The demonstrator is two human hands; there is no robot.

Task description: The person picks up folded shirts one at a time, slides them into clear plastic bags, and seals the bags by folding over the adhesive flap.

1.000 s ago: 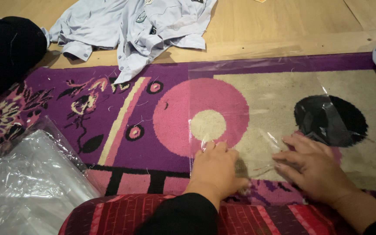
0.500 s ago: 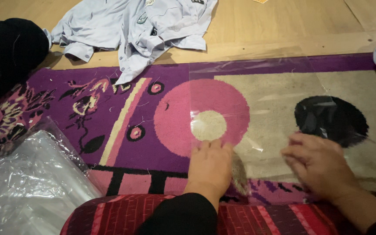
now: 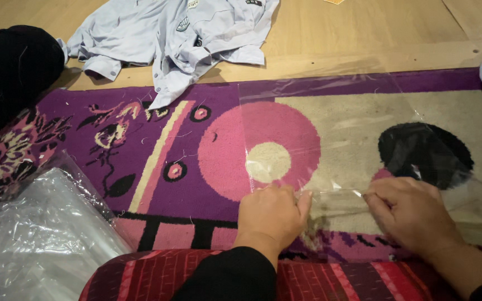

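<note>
Black long sleeves on both arms, red striped cloth over the lap.

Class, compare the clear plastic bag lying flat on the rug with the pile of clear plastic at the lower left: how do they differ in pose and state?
The flat clear bag lies spread smooth on the rug; the plastic pile is crumpled and heaped. The left hand and right hand both rest at the flat bag's near edge; no hand touches the pile. The rug's pattern shows clearly through the bag, while the pile looks cloudy white. Both are transparent, glossy plastic.
</note>
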